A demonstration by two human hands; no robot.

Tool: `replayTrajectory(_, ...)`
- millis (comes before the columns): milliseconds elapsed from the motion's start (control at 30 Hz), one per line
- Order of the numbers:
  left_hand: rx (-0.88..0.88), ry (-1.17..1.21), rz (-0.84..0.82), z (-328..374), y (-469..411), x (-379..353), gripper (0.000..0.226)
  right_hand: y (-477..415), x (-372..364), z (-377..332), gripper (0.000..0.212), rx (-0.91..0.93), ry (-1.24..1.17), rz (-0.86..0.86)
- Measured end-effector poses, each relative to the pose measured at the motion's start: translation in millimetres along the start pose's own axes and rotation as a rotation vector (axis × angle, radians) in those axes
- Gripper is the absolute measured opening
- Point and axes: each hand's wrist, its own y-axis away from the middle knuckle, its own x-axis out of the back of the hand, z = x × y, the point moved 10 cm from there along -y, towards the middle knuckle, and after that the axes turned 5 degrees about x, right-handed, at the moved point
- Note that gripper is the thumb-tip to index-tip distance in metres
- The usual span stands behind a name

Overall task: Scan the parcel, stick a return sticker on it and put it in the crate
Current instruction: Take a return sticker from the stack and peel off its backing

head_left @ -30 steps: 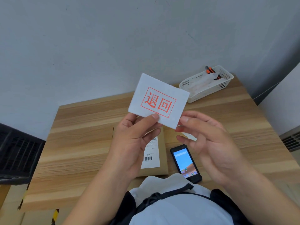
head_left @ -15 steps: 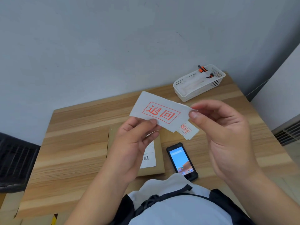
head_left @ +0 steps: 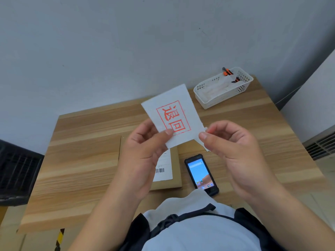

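Note:
My left hand [head_left: 143,156] pinches the lower edge of a white return sticker [head_left: 172,113] with red characters in a red frame, held up above the table. My right hand [head_left: 233,151] pinches the sticker's lower right corner, where a thin white strip sticks out. Below the hands a flat brown cardboard parcel [head_left: 174,182] lies on the wooden table [head_left: 81,160]; its white barcode label [head_left: 163,169] shows beside my left wrist. A black handheld scanner [head_left: 201,174] with a lit screen lies just right of the parcel. A dark crate [head_left: 16,171] stands left of the table.
A white plastic basket [head_left: 223,87] with papers and orange-black tools sits at the table's far right corner. A grey wall runs behind the table. A vent grille [head_left: 320,144] is at the right edge.
The sticker has turned from lying wide to standing tall. My right hand has shifted down to pinch its lower right corner. The view has tilted slightly.

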Motion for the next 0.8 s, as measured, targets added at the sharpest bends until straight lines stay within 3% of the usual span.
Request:
replayTrajectory(300,-0.028,0.011,0.046,-0.6,-0.5,5.2,0.025,-0.5,2.2,9.9,0.009,-0.065,0.029,0.005)
replayTrajectory(600,-0.026,0.024,0.051,-1.5,-4.7,3.8,0.024,-3.4,6.3,10.7,0.009,-0.095,0.024,-0.001)
replayTrajectory(800,-0.062,-0.007,0.03,1.9,-6.3,0.0,0.024,-8.5,7.3,7.3,0.02,-0.096,0.026,-0.01)
